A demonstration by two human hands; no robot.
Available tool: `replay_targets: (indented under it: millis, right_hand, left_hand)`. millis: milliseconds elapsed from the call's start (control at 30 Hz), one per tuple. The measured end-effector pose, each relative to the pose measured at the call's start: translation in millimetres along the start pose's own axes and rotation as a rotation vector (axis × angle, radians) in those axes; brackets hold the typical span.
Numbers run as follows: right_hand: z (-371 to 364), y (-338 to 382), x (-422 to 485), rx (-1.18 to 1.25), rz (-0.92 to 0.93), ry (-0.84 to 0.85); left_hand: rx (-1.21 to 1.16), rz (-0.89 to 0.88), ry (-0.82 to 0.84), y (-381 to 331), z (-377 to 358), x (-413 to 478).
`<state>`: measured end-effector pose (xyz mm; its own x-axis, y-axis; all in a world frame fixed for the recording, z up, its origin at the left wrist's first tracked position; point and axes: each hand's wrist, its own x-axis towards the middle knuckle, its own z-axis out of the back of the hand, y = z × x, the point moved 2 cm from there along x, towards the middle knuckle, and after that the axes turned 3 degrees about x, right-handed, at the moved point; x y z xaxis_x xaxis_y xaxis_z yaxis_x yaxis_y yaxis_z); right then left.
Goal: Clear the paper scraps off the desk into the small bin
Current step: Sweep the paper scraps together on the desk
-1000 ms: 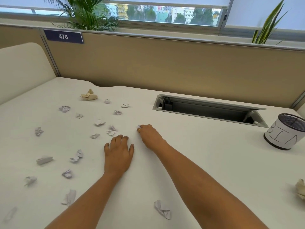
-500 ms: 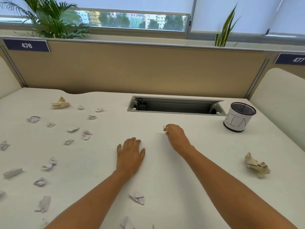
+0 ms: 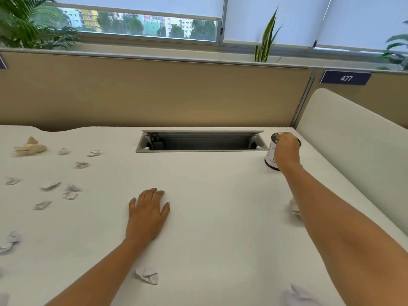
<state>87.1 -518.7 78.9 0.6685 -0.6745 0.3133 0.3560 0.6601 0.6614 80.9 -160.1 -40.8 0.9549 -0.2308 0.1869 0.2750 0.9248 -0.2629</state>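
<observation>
While the right hand [image 3: 285,149] hovers over it, the bin [image 3: 269,156] stands upright.

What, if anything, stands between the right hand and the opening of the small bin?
Nothing visible does. The right hand is directly over the open top of the small bin, with a scrap tip showing at its fingertips. The left hand rests flat on the desk.

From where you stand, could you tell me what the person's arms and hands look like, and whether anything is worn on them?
Both forearms are bare as far as the frame shows: no sleeves are visible. The left hand and the right hand carry no gloves, and no watch, bracelet or ring can be made out. The fingernails look short and unpainted. No markings show on either arm.
</observation>
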Motion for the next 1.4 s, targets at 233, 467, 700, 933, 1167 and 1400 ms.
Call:
replay_targets:
  millis: [233, 467, 700, 933, 1167, 1400]
  right_hand:
    - [3.1, -7.2, 27.7, -0.359, 0.092, 0.076]
    - [-2.7, -10.5, 32.0, -0.446, 0.080, 0.147]
    - [0.2, -8.6, 16.4, -0.144, -0.009, 0.107]
    - [-30.3, 13.3, -62.5, -0.064, 0.296, 0.124]
    - [-56.0, 37.1, -168.6, -0.062, 0.452, 0.673]
    - [-61.4, 65.2, -275.6, -0.063, 0.673, 1.027]
  left_hand:
    - [0.005, 0.001, -0.006, 0.6, -1.9, 1.2]
    - [-0.021, 0.008, -0.014, 1.4, -3.5, 0.8]
    - [-0.013, 0.006, -0.010, 1.8, -2.8, 0.3]
    - [-0.094, -0.035, 0.045, 8.2, 2.6, -6.3]
    - [-0.159, -0.099, 0.090, 44.2, 18.4, -38.1]
    - [-0.151, -0.045, 0.040, 60.2, 31.7, -84.6]
